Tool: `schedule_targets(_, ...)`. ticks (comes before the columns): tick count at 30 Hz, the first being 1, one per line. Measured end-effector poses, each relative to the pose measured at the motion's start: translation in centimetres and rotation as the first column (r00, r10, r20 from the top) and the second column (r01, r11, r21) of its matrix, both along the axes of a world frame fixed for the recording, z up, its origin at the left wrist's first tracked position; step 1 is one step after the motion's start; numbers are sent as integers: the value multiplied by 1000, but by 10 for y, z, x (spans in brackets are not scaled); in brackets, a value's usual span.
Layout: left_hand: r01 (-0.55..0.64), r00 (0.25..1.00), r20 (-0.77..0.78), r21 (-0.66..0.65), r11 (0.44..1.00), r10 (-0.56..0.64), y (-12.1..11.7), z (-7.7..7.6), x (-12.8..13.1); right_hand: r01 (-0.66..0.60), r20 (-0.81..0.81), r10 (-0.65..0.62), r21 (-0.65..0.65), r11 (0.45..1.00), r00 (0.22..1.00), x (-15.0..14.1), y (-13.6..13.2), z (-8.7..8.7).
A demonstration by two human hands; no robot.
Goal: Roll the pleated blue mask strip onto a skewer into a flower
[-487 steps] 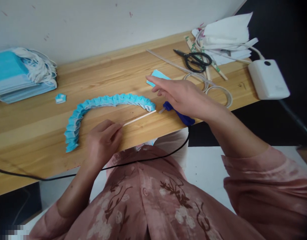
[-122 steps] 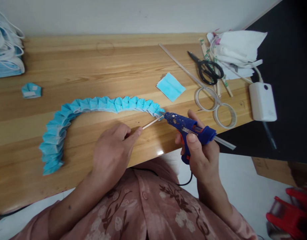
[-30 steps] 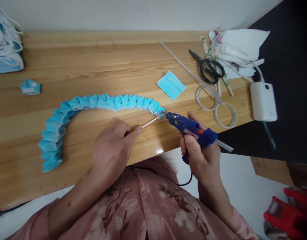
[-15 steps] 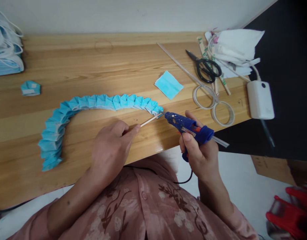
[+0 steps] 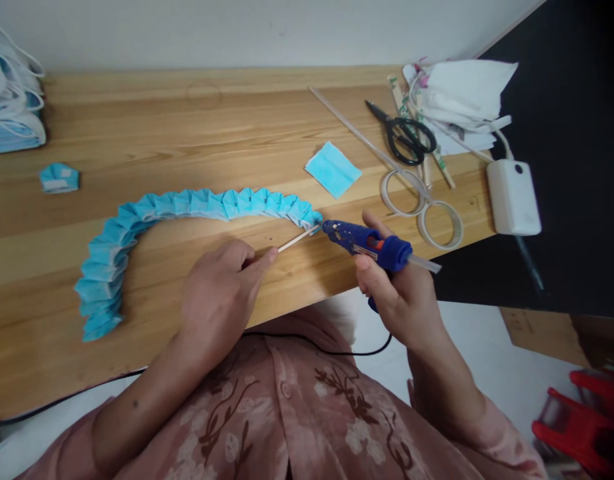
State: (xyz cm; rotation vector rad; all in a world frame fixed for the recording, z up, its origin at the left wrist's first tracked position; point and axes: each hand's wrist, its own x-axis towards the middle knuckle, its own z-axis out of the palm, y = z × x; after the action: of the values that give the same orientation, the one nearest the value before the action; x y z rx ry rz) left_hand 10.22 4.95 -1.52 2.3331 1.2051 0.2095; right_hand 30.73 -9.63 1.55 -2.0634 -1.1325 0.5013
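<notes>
My left hand (image 5: 224,293) pinches a thin pale stick (image 5: 297,239) low over the wooden table. The stick's far end lies at the right tip of a curved strip of pleated blue and white pieces (image 5: 187,203). In my right hand (image 5: 404,293) is a blue hot glue gun (image 5: 359,240), with a clear glue stick (image 5: 425,263) poking out of its back. Its nozzle meets the stick's end by the strip; the exact contact is hidden. A blue fabric square (image 5: 333,169) lies just behind, and a small folded blue piece (image 5: 59,178) sits at the left.
Black-handled scissors (image 5: 411,141) and two tape rolls (image 5: 441,225) lie on the right, near a long clear glue stick (image 5: 351,126). A white power adapter (image 5: 514,197) stands at the table's right end. Face masks (image 5: 14,100) are stacked at left. A black cable (image 5: 317,345) hangs along the front edge.
Over the last second the glue gun has tilted flatter, its back end raised, and its nozzle has come closer to the stick's end. Earlier, my right hand was open and the gun lay on the table.
</notes>
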Motion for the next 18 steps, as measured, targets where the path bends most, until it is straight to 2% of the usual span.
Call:
schedule_targets(6, -5, 999, -41, -48, 999, 3, 1, 6, 3, -39, 38, 44, -110, 993, 998, 10, 12, 19)
schedule_targets(11, 5, 998, -58, -40, 999, -8, 2, 9, 6, -96, 60, 105, -143, 985, 993, 25, 12, 37)
schedule_targets(14, 39, 999, -22, -6, 999, -40, 2, 6, 3, -4, 0, 4, -105, 994, 1000, 32, 0, 40)
schedule_targets(18, 44, 999, -25, 7, 999, -44, 1, 2, 0, 80, -68, -78, 28, 996, 995, 30, -15, 32)
